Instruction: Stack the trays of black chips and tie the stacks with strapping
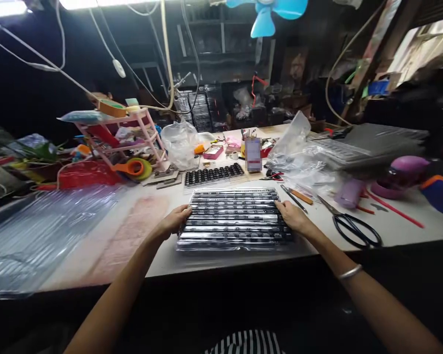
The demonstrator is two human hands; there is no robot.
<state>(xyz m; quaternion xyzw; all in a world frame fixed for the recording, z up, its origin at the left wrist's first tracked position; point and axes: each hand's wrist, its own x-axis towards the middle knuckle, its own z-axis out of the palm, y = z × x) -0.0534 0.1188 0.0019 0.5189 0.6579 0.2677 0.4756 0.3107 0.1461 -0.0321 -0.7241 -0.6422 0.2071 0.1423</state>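
Observation:
A clear plastic tray (236, 242) with rows of small black parts lies flat near the table's front edge. My left hand (176, 219) grips its left side, the fingers closed over the edge. On the opposite side my right hand (292, 216) holds the tray's edge, thumb on top and fingers partly hidden. Behind it sits a second batch of black parts (214, 173) in rows. Right of my right hand lie a grey pen-like tool (294, 198), an orange-handled tool (301, 196) and large black-handled scissors (350, 226).
Stacked clear plastic sheets (55, 231) cover the table's left end. A pink rack (147, 132) with tape rolls stands at the back left. Crumpled plastic bags (180, 145) and a phone-like upright item (253, 155) are behind. Grey trays (380, 147) are piled at the right, near a purple-lidded container (402, 177).

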